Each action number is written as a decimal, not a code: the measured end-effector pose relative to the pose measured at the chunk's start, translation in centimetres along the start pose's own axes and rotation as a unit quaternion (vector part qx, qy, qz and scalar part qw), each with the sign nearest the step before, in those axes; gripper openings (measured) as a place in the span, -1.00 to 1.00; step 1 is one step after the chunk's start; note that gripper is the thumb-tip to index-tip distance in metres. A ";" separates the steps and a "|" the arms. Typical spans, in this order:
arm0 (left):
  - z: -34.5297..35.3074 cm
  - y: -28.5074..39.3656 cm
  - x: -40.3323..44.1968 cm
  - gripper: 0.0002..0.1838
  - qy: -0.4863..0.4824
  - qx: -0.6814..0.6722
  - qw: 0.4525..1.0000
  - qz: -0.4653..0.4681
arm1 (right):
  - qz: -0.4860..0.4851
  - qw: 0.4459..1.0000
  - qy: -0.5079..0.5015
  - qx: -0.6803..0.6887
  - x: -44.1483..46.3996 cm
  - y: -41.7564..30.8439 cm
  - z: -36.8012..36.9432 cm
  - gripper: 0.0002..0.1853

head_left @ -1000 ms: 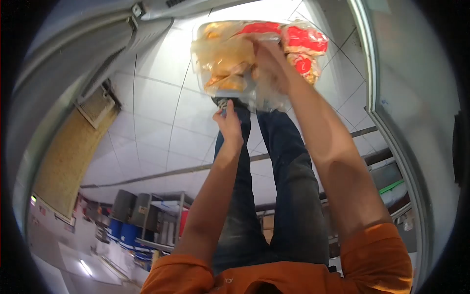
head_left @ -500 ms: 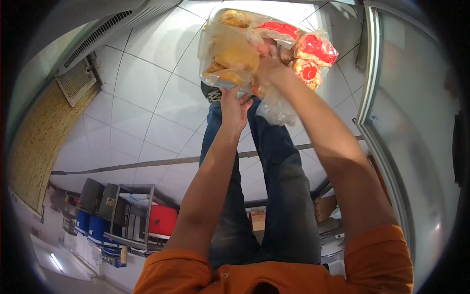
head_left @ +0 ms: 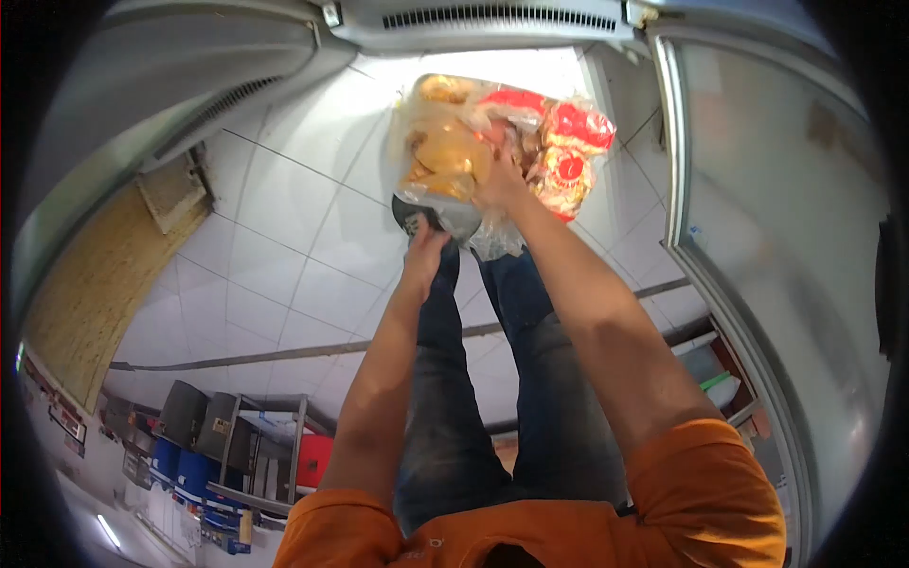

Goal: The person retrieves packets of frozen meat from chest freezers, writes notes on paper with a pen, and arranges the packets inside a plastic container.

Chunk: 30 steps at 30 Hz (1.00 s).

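Observation:
A pale, shallow tray (head_left: 398,142) holds several plastic-wrapped packages above my feet. My right hand (head_left: 504,178) reaches down among them, its fingertips partly hidden between a clear bag with yellowish-orange contents (head_left: 445,156) and a pinkish-brown package (head_left: 533,144). Loose clear plastic (head_left: 497,235) hangs below that wrist. Just below the tray's near edge is my left hand (head_left: 429,248), its fingers curled beside a translucent sheet of plastic (head_left: 459,216); what lies between them is too blurred to name. Red-printed bags (head_left: 570,170) fill the tray's right side.
White floor tiles (head_left: 294,227) surround the tray. A framed glass door (head_left: 757,246) stands to my right, and a grey vented housing (head_left: 502,19) lies ahead. A metal rack (head_left: 256,445) with dark and blue bins is at the lower left.
My left hand has come down from the tray's near edge, and its spread fingers have curled. My right hand stays among the packages. The camera view has shifted, showing more of the vented housing.

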<state>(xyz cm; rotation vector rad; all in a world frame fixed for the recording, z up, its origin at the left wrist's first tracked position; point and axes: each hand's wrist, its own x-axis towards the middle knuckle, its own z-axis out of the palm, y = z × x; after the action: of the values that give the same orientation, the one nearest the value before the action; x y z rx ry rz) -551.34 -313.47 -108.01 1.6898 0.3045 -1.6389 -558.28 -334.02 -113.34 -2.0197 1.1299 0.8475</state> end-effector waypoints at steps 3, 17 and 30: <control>-5.8 -1.7 -8.0 -0.23 0.089 0.013 0.996 0.007 | -0.046 0.998 -0.050 0.015 -4.6 -0.4 -2.5 0.12; -22.9 -40.0 -69.4 -0.65 0.144 0.439 0.870 -0.171 | -0.204 0.953 -0.117 -0.191 -36.3 1.5 -24.1 -0.38; -31.7 -52.1 -54.2 -0.60 0.417 0.372 0.808 0.187 | -0.250 0.892 -0.086 0.366 -49.9 -20.3 -21.9 -0.48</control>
<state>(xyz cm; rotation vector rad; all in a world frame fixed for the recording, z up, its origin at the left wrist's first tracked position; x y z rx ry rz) -568.80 -239.48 -78.43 2.7985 -0.3182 -0.6290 -556.38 -320.54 -56.79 -1.4451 0.6294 0.2550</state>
